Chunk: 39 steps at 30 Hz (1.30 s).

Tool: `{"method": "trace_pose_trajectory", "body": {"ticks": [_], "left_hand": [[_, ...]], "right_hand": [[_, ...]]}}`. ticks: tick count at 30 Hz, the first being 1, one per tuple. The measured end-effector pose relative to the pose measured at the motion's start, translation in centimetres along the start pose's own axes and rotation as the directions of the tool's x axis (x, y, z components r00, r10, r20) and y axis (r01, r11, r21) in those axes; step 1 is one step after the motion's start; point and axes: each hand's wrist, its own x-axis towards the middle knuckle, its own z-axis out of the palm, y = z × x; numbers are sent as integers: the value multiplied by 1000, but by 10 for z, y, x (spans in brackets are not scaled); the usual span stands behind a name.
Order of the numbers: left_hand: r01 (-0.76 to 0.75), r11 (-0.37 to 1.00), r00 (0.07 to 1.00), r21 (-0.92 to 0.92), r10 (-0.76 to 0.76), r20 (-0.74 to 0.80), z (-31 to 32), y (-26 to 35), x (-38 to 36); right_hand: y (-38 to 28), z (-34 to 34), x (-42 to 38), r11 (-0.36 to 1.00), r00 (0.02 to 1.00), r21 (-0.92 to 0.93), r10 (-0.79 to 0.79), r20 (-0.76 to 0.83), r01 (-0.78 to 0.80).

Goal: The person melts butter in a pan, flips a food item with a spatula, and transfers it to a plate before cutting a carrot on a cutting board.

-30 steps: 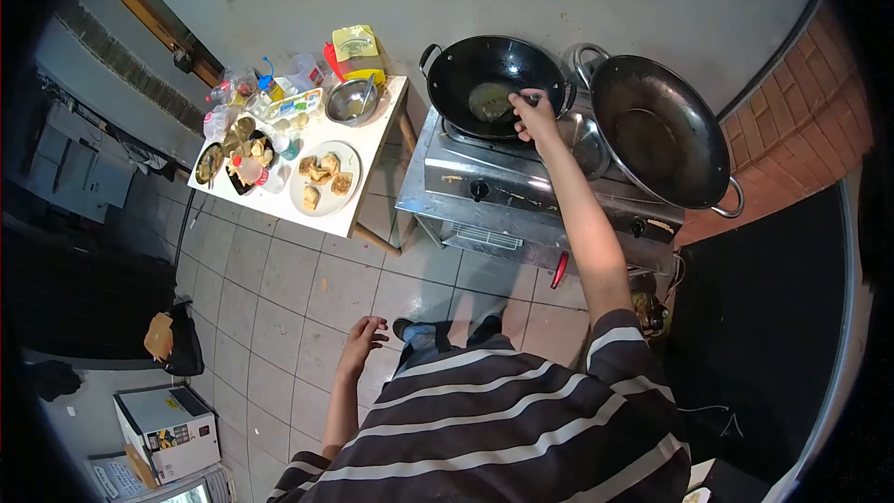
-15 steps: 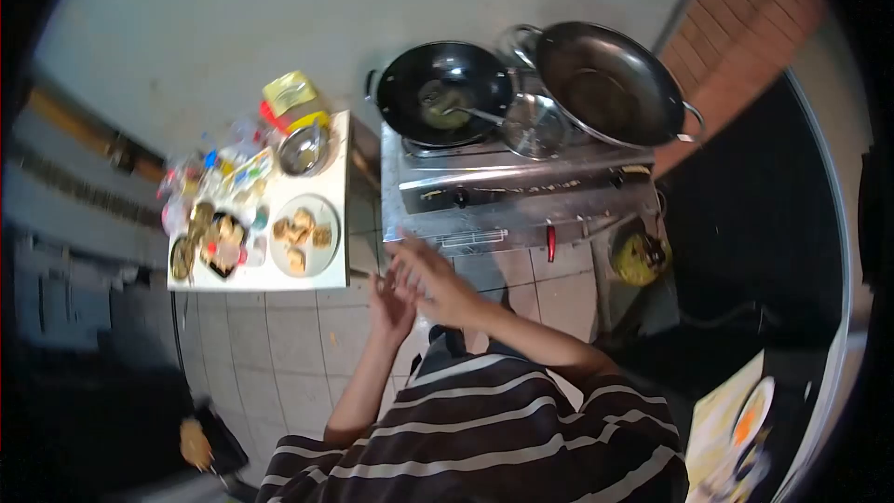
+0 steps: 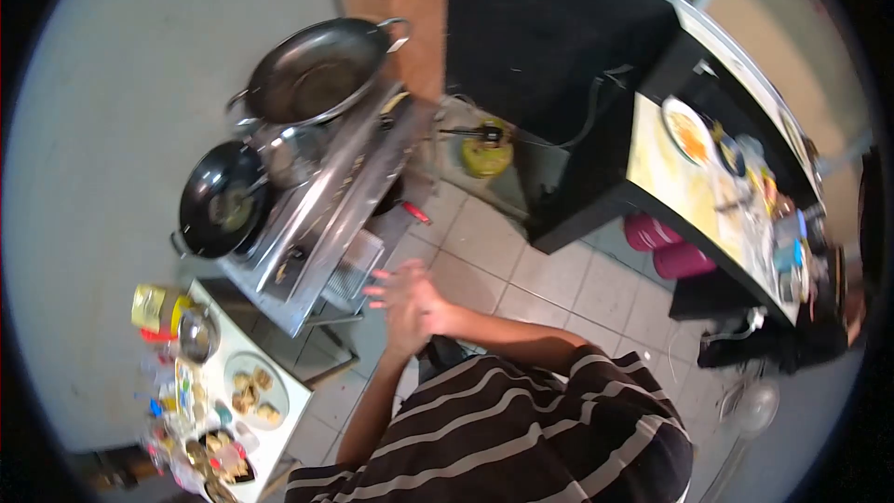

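Note:
Both hands are together in front of the striped shirt, slightly blurred. My left hand (image 3: pixel 402 324) points upward, its palm against my right hand (image 3: pixel 430 307), which comes in from the right. Stretched fingers show at the left and top of the pair, with nothing held in either hand. Nearest to them is the metal gas stove (image 3: pixel 321 224), up and to the left. On the stove stand a black wok (image 3: pixel 200 214) containing some liquid and a utensil, and a larger dark wok (image 3: pixel 289 84).
A white table (image 3: pixel 291 401) at the lower left bears a plate of food pieces (image 3: pixel 277 375), a metal bowl (image 3: pixel 197 349) and packets. Right, a counter (image 3: pixel 652 163) holds dishes, with pink cylinders (image 3: pixel 683 261) below. A green gas cylinder (image 3: pixel 486 160) stands behind; a person (image 3: pixel 819 340) is at the far right.
The view has turned to the right, bringing the counter and the pink cylinders into sight. My hands, slightly apart before, are now pressed together.

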Motion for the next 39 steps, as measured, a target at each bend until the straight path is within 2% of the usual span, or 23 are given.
{"method": "trace_pose_trajectory", "body": {"ticks": [1,2,3,4,6,7,9,10,12,13,15,17,18,20,22,25,27,28,29,32,34,36,39], "left_hand": [[-84,990,996,111,88,-27,5,-16,6],[411,886,911,-214,-389,138,8,-29,8],[802,463,593,-376,-695,407,15,-42,14],[798,477,601,-370,-679,421,25,-62,12],[704,127,551,-699,-718,425,58,-89,4],[716,127,554,-687,-702,447,83,-71,15],[561,-184,641,-807,-520,565,131,-14,42],[581,-181,639,-794,-503,582,154,24,57],[660,27,751,-751,-18,660,194,110,82],[738,32,671,-674,-145,727,207,145,90],[720,213,693,-661,-153,705,226,207,100],[489,568,841,-663,-104,531,249,261,103],[487,571,839,-661,-95,536,266,276,106],[-35,806,871,-591,315,378,296,301,108],[-232,820,755,-524,491,434,342,302,103],[-475,774,694,-420,622,362,401,269,106],[-211,960,667,-186,281,690,434,242,126],[88,968,687,-237,113,717,448,222,132],[375,887,656,-270,-48,753,458,206,138],[399,864,663,-307,-41,747,459,220,176],[425,846,663,-322,-49,747,468,244,200],[445,830,663,-337,-52,747,493,252,228],[418,837,676,-354,-26,736,536,274,264]], "right_hand": [[-8,1,2,976,968,163,176,-179,-148],[-18,1,-3,899,881,362,362,-304,-245],[-44,3,-19,908,885,362,334,-324,-211],[-76,13,-41,936,950,275,268,-158,-219],[-117,19,-79,966,982,184,186,-9,-181],[-128,19,-94,952,997,-299,-77,-14,69],[-145,-2,-129,355,915,-890,-377,144,286],[-149,-30,-148,348,909,-895,-398,128,278],[-154,-98,-194,-234,832,-954,-480,280,186],[-166,-119,-218,-298,856,-955,-493,156,3],[-187,-179,-270,-274,795,-908,-599,-95,-316],[-173,-266,-314,446,537,-780,-566,-625,-439],[-187,-268,-328,448,529,-779,-573,-627,-438],[-220,-245,-359,959,661,-284,-212,-719,0],[-244,-197,-367,929,740,-27,-312,-596,370],[-249,-204,-393,889,774,122,-309,-553,442],[-269,-207,-438,898,805,240,-179,-566,369],[-282,-204,-454,894,799,243,-180,-573,375],[-299,-198,-468,945,792,37,-252,-556,326],[-357,-203,-501,924,753,-332,-355,-555,192],[-394,-217,-520,658,914,-732,-387,-125,178],[-420,-223,-528,764,947,-562,-285,147,317],[-438,-236,-530,714,990,-687,-81,117,139]]}}
